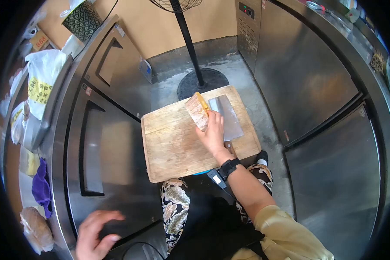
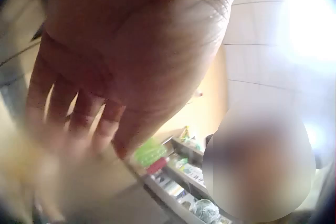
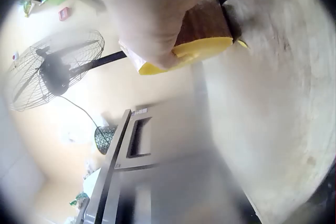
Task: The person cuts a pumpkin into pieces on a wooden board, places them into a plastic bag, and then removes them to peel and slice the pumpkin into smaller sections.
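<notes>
A piece of pumpkin (image 1: 196,113) with mottled tan rind and yellow-orange flesh is tilted up over the wooden cutting board (image 1: 171,145). My right hand (image 1: 213,134) grips it from the near right side. In the right wrist view, the cut yellow face of the pumpkin (image 3: 207,48) shows under the fingers, beside a small yellow scrap (image 3: 242,43). A cleaver (image 1: 232,123) lies flat on the board's right part, its handle partly behind my right wrist. Away at the lower left, my left hand (image 1: 97,236) hangs in the air, fingers loosely bent and holding nothing.
Steel cabinets (image 1: 117,134) stand on the left and steel fridge doors (image 1: 307,56) on the right. Beyond the board is a fan's round base (image 1: 202,81). Bags (image 1: 43,80) and a purple cloth (image 1: 41,186) lie along the left counter.
</notes>
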Demonstrator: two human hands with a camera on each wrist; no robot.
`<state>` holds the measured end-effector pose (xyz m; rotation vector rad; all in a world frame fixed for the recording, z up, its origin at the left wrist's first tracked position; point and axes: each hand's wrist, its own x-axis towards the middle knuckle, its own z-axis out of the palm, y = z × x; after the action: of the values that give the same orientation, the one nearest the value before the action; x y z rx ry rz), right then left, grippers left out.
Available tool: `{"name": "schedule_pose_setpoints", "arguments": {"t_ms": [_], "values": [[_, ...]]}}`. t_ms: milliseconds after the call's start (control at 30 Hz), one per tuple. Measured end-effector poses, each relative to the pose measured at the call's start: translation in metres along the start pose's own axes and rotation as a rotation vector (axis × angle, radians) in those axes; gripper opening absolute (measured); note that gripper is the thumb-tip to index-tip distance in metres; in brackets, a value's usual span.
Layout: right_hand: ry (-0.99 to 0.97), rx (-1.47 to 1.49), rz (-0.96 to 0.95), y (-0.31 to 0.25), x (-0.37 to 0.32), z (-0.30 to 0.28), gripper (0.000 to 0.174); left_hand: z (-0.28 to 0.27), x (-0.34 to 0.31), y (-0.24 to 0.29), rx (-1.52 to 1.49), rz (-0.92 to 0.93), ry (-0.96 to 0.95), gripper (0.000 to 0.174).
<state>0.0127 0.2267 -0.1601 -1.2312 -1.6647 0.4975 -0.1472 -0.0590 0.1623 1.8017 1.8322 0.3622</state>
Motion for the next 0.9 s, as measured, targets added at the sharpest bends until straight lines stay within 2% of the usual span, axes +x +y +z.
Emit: {"name": "schedule_pose_setpoints", "arguments": {"t_ms": [33, 100, 167, 233, 267, 300, 367, 400, 467, 500, 533, 567, 633, 667, 700, 767, 900], "values": [[0.031, 0.023, -0.01, 0.0, 0.0, 0.001, 0.063, 0.01, 0.014, -0.014, -0.125, 0.043, -0.112, 0.041], [0.027, 0.062, 0.008, 0.003, 0.002, 0.0, 0.059, 0.054, 0.048, -0.035, -0.522, -0.104, -0.275, 0.036], [0.01, 0.096, 0.026, 0.006, 0.0, -0.005, 0.056, 0.101, 0.088, -0.073, -0.441, -0.069, -0.348, 0.033], [-0.009, 0.124, 0.038, 0.009, 0.002, -0.007, 0.054, 0.14, 0.131, -0.103, -0.59, -0.135, -0.225, 0.029], [0.014, 0.134, 0.025, 0.011, 0.002, -0.007, 0.054, 0.157, 0.155, -0.117, -0.777, -0.12, -0.09, 0.027], [-0.008, 0.256, 0.082, 0.011, 0.002, -0.006, 0.053, 0.17, 0.178, -0.133, -0.965, -0.103, 0.047, 0.026], [-0.06, 0.491, 0.2, 0.012, 0.005, -0.007, 0.052, 0.192, 0.215, -0.172, -1.159, -0.217, 0.295, 0.032], [-0.144, 0.735, 0.312, 0.008, 0.006, -0.01, 0.051, 0.198, 0.226, -0.18, -1.257, -0.28, 0.419, 0.035], [-0.306, 1.21, 0.551, -0.004, 0.011, -0.015, 0.049, 0.199, 0.242, -0.185, -1.353, -0.393, 0.513, 0.045], [-0.348, 1.255, 0.621, -0.007, 0.01, -0.015, 0.048, 0.201, 0.248, -0.19, -1.4, -0.456, 0.552, 0.051], [-0.384, 1.298, 0.698, -0.011, 0.008, -0.013, 0.047, 0.202, 0.251, -0.196, -1.488, -0.378, 0.427, 0.067], [-0.417, 1.34, 0.779, -0.012, 0.005, -0.008, 0.046, 0.203, 0.254, -0.201, -1.591, -0.395, 0.361, 0.071], [-0.478, 1.278, 0.788, -0.008, -0.006, 0.01, 0.048, 0.199, 0.256, -0.204, -1.834, -0.201, 0.146, 0.073], [-0.513, 1.244, 0.791, -0.006, -0.009, 0.017, 0.049, 0.2, 0.258, -0.208, -1.833, -0.218, 0.148, 0.068], [-0.553, 1.217, 0.764, -0.006, -0.009, 0.022, 0.05, 0.204, 0.259, -0.213, -1.668, -0.258, 0.189, 0.059], [-0.641, 1.162, 0.709, -0.01, -0.006, 0.024, 0.052, 0.207, 0.261, -0.218, -1.553, -0.362, 0.172, 0.055], [-0.806, 1.021, 0.458, -0.031, 0.013, 0.002, 0.056, 0.211, 0.256, -0.231, -1.879, -0.405, 0.103, 0.053]]}}
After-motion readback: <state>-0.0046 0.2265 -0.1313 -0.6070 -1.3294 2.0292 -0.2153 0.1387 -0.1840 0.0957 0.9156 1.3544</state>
